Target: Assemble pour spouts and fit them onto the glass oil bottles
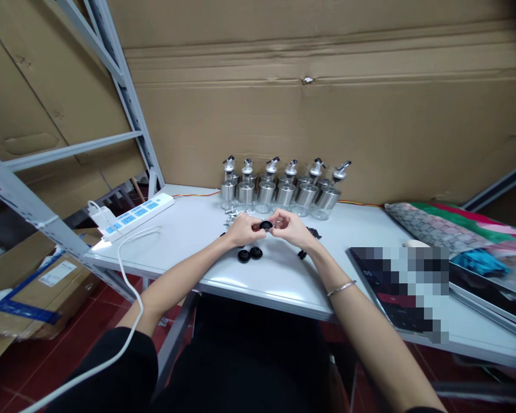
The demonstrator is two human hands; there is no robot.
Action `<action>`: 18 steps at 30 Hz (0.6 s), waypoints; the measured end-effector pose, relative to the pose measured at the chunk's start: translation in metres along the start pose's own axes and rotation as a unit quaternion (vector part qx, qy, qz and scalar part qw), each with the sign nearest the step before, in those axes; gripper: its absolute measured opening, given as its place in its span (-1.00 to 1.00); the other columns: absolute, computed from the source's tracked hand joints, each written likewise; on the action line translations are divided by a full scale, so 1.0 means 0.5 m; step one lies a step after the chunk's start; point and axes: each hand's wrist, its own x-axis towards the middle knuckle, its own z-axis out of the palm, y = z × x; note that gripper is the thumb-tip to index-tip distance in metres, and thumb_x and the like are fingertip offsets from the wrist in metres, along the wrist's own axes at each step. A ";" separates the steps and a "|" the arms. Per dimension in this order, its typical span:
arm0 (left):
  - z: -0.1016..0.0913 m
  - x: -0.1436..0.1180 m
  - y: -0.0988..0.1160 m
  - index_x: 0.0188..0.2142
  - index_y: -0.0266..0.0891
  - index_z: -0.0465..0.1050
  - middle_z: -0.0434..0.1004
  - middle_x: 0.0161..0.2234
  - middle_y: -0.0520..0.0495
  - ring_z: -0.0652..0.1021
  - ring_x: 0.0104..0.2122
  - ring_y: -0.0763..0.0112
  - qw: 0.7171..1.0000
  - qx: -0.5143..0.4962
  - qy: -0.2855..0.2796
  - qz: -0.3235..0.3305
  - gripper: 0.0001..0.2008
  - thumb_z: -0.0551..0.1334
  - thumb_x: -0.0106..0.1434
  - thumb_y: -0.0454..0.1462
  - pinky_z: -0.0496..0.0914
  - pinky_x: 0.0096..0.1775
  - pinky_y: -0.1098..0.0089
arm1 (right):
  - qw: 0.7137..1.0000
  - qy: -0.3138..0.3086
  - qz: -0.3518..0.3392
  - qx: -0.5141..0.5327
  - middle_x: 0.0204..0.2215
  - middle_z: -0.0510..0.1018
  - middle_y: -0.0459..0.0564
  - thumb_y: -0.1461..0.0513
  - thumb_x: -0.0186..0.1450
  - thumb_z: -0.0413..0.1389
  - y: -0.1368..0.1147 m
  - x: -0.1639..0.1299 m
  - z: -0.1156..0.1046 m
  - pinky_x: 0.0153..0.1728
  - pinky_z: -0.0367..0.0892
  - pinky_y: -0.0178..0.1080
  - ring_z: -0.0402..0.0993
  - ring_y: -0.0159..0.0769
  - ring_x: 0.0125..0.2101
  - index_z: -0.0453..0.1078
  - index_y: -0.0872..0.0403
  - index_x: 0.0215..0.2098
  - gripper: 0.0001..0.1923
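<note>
Along the bench's [223, 269] far edge stands a row of glass bottles [279, 192] with metal spouts, a power strip [133, 216] at its left corner. Over mid-bench, left hand [241, 229] and right hand [292, 228] together pinch a small black cap [265, 225]. Two more black caps [249, 254] lie just below, toward the near edge.

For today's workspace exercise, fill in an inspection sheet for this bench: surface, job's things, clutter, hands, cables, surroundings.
Surface: white table, mostly bare in front.
Job's things: small black cap held between both hands; two black caps lying on the table nearby; row of glass dispenser bottles behind.
Clutter: folded fabrics at right.
Hands: left hand and right hand, each with a fingertip grip on the cap.
Cables: power strip with white cord.
Surroundings: cardboard wall, metal shelving.
</note>
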 end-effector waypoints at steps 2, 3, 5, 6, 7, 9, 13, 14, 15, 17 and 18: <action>0.002 0.000 0.001 -0.68 -0.25 0.20 0.24 -0.70 0.13 0.30 -0.60 0.52 1.000 0.007 0.002 0.000 -0.80 0.11 0.02 -0.26 0.24 -0.22 0.36 | 1.000 0.005 -0.004 -0.004 -0.55 0.35 -0.22 0.29 0.10 0.24 0.000 -0.001 0.000 -0.63 0.04 -0.43 0.10 -0.58 -0.65 0.24 0.12 -0.47 -0.79; 0.002 0.000 0.002 -0.68 -0.25 0.21 0.25 -0.70 0.14 0.30 -0.60 0.52 1.000 0.010 0.002 0.001 -0.80 0.11 0.02 -0.27 0.24 -0.21 0.35 | 1.000 0.006 -0.006 -0.005 -0.55 0.36 -0.22 0.29 0.08 0.24 -0.001 -0.001 0.000 -0.64 0.04 -0.43 0.10 -0.58 -0.65 0.24 0.12 -0.47 -0.78; 0.002 -0.001 0.003 -0.68 -0.25 0.22 0.27 -0.69 0.14 0.31 -0.60 0.51 1.000 0.015 0.003 0.002 -0.80 0.12 0.02 -0.27 0.23 -0.20 0.33 | 1.000 0.008 -0.009 -0.004 -0.53 0.36 -0.21 0.30 0.06 0.24 0.000 -0.001 0.001 -0.64 0.04 -0.44 0.10 -0.58 -0.64 0.23 0.12 -0.48 -0.78; 0.002 -0.001 0.003 -0.68 -0.25 0.23 0.28 -0.69 0.14 0.32 -0.59 0.51 1.000 0.016 0.004 0.003 -0.80 0.12 0.03 -0.28 0.24 -0.19 0.33 | 1.000 0.009 -0.010 -0.002 -0.52 0.37 -0.21 0.30 0.05 0.24 0.000 -0.001 0.002 -0.64 0.04 -0.44 0.10 -0.59 -0.64 0.23 0.12 -0.48 -0.78; 0.002 -0.002 0.004 -0.66 -0.25 0.24 0.30 -0.68 0.13 0.34 -0.58 0.50 1.000 0.018 0.006 0.005 -0.81 0.13 0.03 -0.28 0.24 -0.18 0.32 | 1.000 0.010 -0.010 0.000 -0.52 0.37 -0.20 0.30 0.04 0.24 0.000 -0.001 0.002 -0.64 0.04 -0.45 0.10 -0.59 -0.65 0.24 0.12 -0.47 -0.78; -0.001 -0.003 0.004 -0.61 -0.24 0.29 0.37 -0.62 0.12 0.38 -0.54 0.47 1.000 0.019 0.013 0.009 -0.85 0.15 0.05 -0.28 0.24 -0.15 0.30 | 1.000 0.014 -0.010 0.010 -0.52 0.37 -0.20 0.28 0.00 0.23 0.001 0.001 0.002 -0.65 0.05 -0.44 0.11 -0.59 -0.65 0.25 0.10 -0.44 -0.77; -0.006 -0.006 0.003 -0.33 -0.23 0.37 0.50 -0.37 0.02 0.47 -0.42 0.41 0.999 0.002 0.044 0.014 -0.89 0.16 0.14 -0.25 0.28 -0.12 0.29 | 0.998 0.046 -0.018 0.040 -0.47 0.41 -0.17 0.21 -0.07 0.23 0.004 0.006 -0.002 -0.54 0.22 -0.36 0.29 -0.48 -0.57 0.21 0.03 -0.40 -0.68; -0.007 -0.006 0.003 -0.25 -0.23 0.36 0.51 -0.29 -0.01 0.49 -0.40 0.41 0.999 -0.008 0.051 0.017 -0.84 0.16 0.17 -0.24 0.30 -0.12 0.30 | 0.997 0.057 -0.020 0.046 -0.45 0.43 -0.15 0.19 -0.08 0.24 0.005 0.007 -0.003 -0.49 0.27 -0.33 0.34 -0.44 -0.52 0.19 0.02 -0.41 -0.66; -0.007 -0.007 0.003 -0.17 -0.22 0.33 0.50 -0.23 -0.03 0.51 -0.37 0.42 0.998 -0.019 0.055 0.022 -0.79 0.16 0.19 -0.23 0.32 -0.13 0.32 | 0.996 0.067 -0.022 0.050 -0.42 0.44 -0.13 0.17 -0.08 0.25 0.006 0.008 -0.005 -0.45 0.30 -0.30 0.38 -0.40 -0.47 0.17 0.01 -0.43 -0.65; -0.006 -0.008 0.003 -0.07 -0.21 0.25 0.48 -0.15 -0.06 0.53 -0.32 0.42 0.997 -0.041 0.058 0.034 -0.71 0.17 0.22 -0.21 0.35 -0.13 0.35 | 0.995 0.083 -0.026 0.052 -0.37 0.45 -0.09 0.15 -0.08 0.28 0.007 0.009 -0.008 -0.37 0.34 -0.26 0.42 -0.33 -0.36 0.17 0.02 -0.46 -0.63; -0.006 -0.009 0.003 -0.04 -0.21 0.22 0.48 -0.14 -0.06 0.54 -0.31 0.43 0.996 -0.050 0.058 0.040 -0.68 0.18 0.23 -0.21 0.37 -0.13 0.36 | 0.994 0.089 -0.028 0.051 -0.34 0.46 -0.07 0.15 -0.09 0.29 0.008 0.009 -0.009 -0.34 0.35 -0.25 0.43 -0.30 -0.31 0.18 0.02 -0.47 -0.63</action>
